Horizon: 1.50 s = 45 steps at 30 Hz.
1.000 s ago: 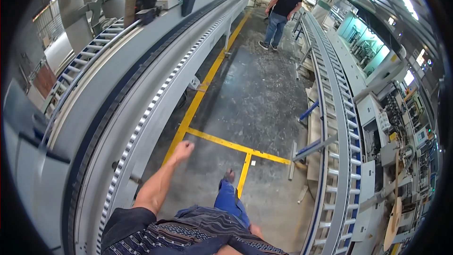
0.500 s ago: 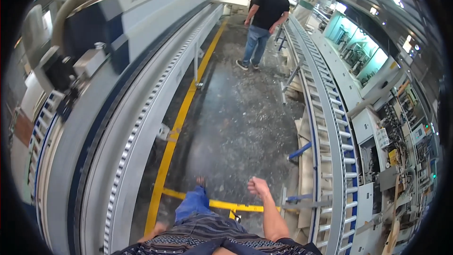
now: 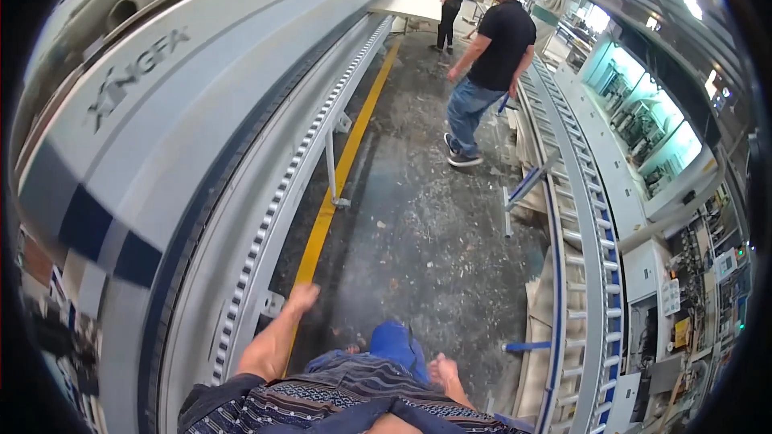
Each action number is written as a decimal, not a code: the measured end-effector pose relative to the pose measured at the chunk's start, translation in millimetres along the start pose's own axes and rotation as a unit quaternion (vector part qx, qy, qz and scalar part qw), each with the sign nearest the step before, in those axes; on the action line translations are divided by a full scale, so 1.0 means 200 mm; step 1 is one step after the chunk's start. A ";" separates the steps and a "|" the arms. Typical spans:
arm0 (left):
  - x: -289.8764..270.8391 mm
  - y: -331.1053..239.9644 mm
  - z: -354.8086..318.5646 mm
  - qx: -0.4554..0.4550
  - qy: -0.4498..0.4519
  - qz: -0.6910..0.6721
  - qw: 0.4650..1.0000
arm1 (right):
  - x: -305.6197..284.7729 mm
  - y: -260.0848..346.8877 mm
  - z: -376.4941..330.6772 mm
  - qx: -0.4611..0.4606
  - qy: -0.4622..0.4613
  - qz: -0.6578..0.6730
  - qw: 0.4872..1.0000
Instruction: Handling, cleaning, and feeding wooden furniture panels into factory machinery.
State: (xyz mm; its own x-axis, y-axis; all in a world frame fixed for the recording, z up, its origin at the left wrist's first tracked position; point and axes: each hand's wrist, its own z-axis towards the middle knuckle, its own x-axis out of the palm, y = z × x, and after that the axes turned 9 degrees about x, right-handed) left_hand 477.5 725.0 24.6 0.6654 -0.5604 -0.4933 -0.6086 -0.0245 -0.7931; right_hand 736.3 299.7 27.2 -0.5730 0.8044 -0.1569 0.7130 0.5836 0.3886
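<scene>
Left hand [image 3: 303,297] swung forward, right hand [image 3: 443,370] dropped back, gritty concrete floor [image 3: 418,217]

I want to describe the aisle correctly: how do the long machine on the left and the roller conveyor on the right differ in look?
The long machine has a closed, smooth white housing with dark blue patches; the roller conveyor is an open frame of separate rollers with blue parts. The machine rises high above the aisle; the conveyor sits lower. Both run along the grey floor, one on each side of it.
</scene>
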 end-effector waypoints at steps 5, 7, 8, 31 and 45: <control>-0.25 -1.00 1.04 0.260 -0.112 0.015 0.959 | 0.29 0.72 0.19 0.044 -0.011 -0.107 0.993; -0.31 -1.28 1.31 0.204 -0.127 0.033 0.970 | 0.39 1.13 0.31 -0.013 -0.058 -0.215 0.975; -0.32 -1.39 1.43 0.204 -0.133 0.032 0.969 | 0.43 1.29 0.52 -0.033 -0.039 -0.156 0.986; -0.33 -3.10 4.72 0.169 -0.195 -0.278 0.925 | 1.60 5.77 1.78 -0.193 0.106 -0.047 0.974; -0.16 -4.20 6.84 0.217 -0.204 -0.203 0.933 | 1.87 8.37 2.79 -0.326 0.118 -0.006 0.938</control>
State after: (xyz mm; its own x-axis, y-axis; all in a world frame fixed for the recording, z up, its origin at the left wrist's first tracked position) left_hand 1559.1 1896.7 217.2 0.9660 -0.2139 -0.1451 -0.0969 0.2206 -0.9705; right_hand 1941.5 1639.7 112.6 -0.7084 0.7057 0.0106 0.3509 0.3391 0.8729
